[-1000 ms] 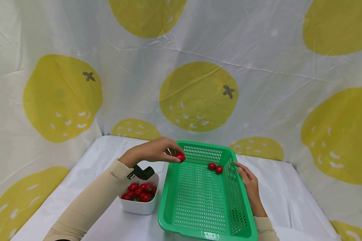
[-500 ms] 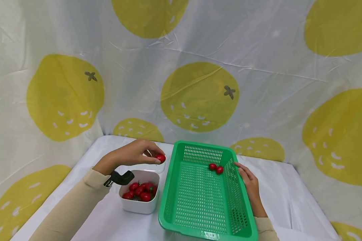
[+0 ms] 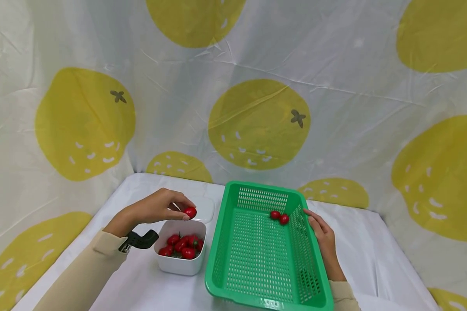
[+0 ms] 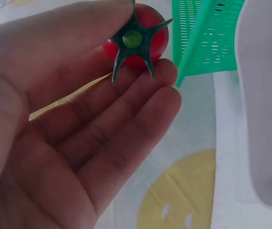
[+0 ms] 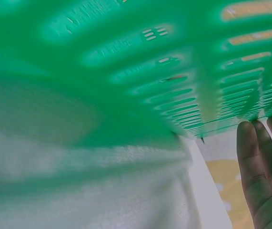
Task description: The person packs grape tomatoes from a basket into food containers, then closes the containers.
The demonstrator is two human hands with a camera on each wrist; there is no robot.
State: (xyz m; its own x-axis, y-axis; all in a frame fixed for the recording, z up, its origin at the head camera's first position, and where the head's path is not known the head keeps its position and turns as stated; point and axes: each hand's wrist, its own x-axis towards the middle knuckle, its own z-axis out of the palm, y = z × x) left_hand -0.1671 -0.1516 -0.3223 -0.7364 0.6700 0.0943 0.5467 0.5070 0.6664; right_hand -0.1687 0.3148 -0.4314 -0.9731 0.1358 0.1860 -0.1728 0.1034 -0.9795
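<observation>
My left hand (image 3: 157,206) pinches a red cherry tomato (image 3: 190,212) between thumb and fingertips, above the back of a white square container (image 3: 179,267). In the left wrist view the tomato's green star-shaped calyx (image 4: 132,39) faces the camera. Several more cherry tomatoes (image 3: 180,246) fill the container's bottom. To its right stands a green slotted basket (image 3: 211,268) with two tomatoes (image 3: 279,217) lying at its far right. Against the basket's right side rests my right hand (image 3: 324,242); the right wrist view shows its straight fingers (image 5: 250,143) touching the slotted wall from outside.
A clear lid (image 3: 203,209) lies on the white-covered table (image 3: 366,246) behind the container. A pale curtain (image 3: 334,138) with yellow fruit prints hangs close behind the table and around its sides.
My left hand has moved left and slightly down with the tomato, from over the basket's left rim to above the white container. My right hand stays at the basket.
</observation>
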